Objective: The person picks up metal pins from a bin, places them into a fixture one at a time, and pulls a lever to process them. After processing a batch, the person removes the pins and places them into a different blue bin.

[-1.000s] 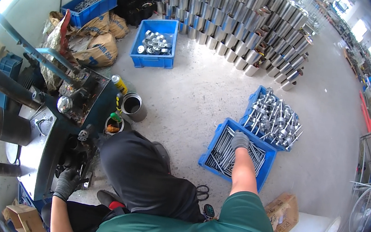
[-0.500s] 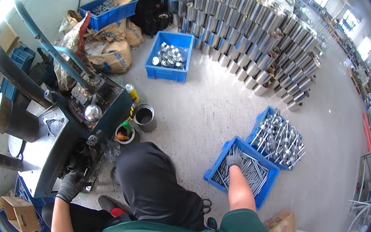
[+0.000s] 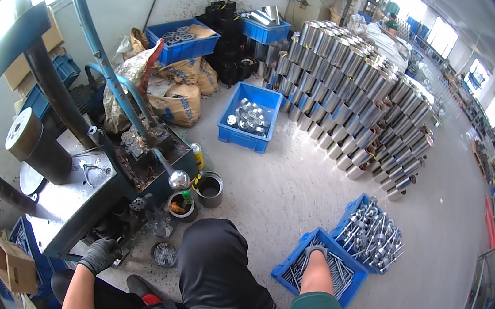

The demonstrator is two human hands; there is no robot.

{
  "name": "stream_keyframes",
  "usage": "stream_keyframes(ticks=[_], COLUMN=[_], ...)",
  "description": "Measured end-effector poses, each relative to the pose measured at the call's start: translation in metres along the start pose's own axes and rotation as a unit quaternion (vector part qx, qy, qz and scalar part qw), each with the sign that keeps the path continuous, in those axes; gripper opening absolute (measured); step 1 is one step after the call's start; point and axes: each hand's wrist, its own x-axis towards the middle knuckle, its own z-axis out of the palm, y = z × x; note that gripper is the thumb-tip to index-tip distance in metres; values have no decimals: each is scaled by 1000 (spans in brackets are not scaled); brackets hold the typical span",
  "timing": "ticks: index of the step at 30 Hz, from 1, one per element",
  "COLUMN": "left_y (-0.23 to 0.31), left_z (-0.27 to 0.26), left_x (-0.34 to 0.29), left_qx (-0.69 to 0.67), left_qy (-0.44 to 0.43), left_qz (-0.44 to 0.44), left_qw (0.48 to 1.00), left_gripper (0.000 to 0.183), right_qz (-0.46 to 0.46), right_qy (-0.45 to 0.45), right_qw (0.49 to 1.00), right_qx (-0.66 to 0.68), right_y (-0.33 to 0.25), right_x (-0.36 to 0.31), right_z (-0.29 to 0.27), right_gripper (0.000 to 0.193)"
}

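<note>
My right hand (image 3: 315,250), in a grey glove, reaches into a blue crate (image 3: 282,270) of loose metal rods (image 3: 339,276). Its fingers point down among the rods at the far side, and their tips are hidden. By the lower front of a dark press-like machine (image 3: 78,195), my left hand (image 3: 101,256), gloved too, is closed with the fingers curled; what they grip, if anything, is hidden. Against the far side of the rod crate stands another blue crate with rods fitted with round metal parts (image 3: 372,233).
A blue bin (image 3: 245,140) of metal rings or caps stands ahead. Behind it rise stacked shiny cylinders (image 3: 344,98). Beside the machine are open metal pots (image 3: 210,190), a yellow spray can (image 3: 197,157) and a ball-ended lever (image 3: 179,179). A cardboard box (image 3: 13,264) lies lower left.
The view has tilted up, so everything sits lower in the picture. My right hand stays in the rod crate, and my left hand stays by the machine.
</note>
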Motion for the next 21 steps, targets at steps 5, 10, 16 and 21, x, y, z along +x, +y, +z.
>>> stream_keyframes(ticks=[5,10,16,21], left_y=[4,2,3,-5], left_z=[-3,-5,-7,0], left_x=[-8,-8,-13,-10], left_qx=[4,16,23,59], left_qy=[9,2,6,26], left_qz=[-17,-17,-17,17], left_qw=[1000,1000,1000,998], left_gripper=[23,24,26,27], right_qz=[8,37,41,44], right_qy=[30,56,68,146], right_qw=[999,997,994,985], right_qx=[9,48,71,84], right_y=[-6,5,7,30], right_x=[-20,-13,-22,-27], right_z=[8,5,-1,5], right_gripper=[104,103,105,79])
